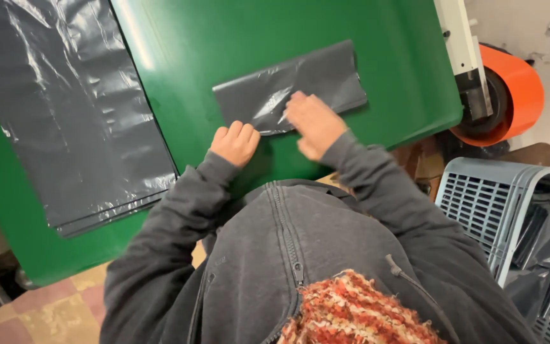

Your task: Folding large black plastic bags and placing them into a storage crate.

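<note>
Folded grey plastic bag [291, 86] lies flat as a narrow strip on the green table [389, 38], near its front edge. Resting on the strip's lower edge, the right hand [312, 123] presses it flat with open fingers, gripping nothing. Just beside it, the left hand [235, 143] is clenched in a fist at the bag's lower left corner. Judging by its compact shape, the folding looks well advanced. Farther left, a stack of unfolded grey bags [65, 108] waits; a grey crate [510, 197] holds more at right.
</note>
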